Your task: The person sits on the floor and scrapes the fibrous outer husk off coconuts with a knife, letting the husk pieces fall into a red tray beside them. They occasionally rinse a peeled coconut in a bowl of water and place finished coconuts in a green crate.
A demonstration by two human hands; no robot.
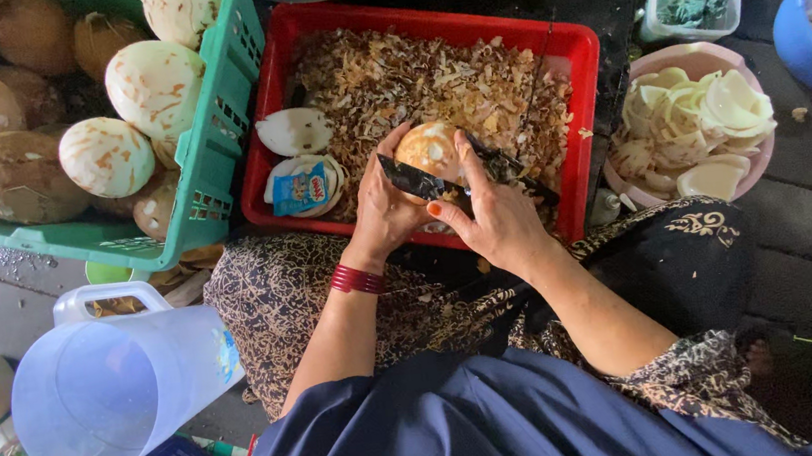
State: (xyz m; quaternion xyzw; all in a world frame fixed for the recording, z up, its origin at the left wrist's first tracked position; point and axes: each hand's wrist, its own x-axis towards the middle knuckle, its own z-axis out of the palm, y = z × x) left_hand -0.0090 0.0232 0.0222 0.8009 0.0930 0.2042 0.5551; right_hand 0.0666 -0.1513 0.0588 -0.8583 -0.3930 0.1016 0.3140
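Lap: dark blue cloth and patterned skirt [283,301], nearest the camera.
Left hand [386,205]: red bangles at the wrist, cupping a peeled coconut [426,145].
Right hand [493,217]: clenched round a dark blade [417,185] laid against the coconut.
Coconut: pale, round, brown-streaked, over the near edge of the red tray [584,89] of shavings.
Left side: green crate [217,147] of peeled coconuts.
Right side: pink bowl [765,155] of white slices.

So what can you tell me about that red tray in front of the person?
The red crate is a shallow rectangular plastic tray with raised walls, lying flat against the person's lap. Brown shavings fill most of it; pale coconut pieces and a small blue packet lie at its left end. Both hands work over its near edge.
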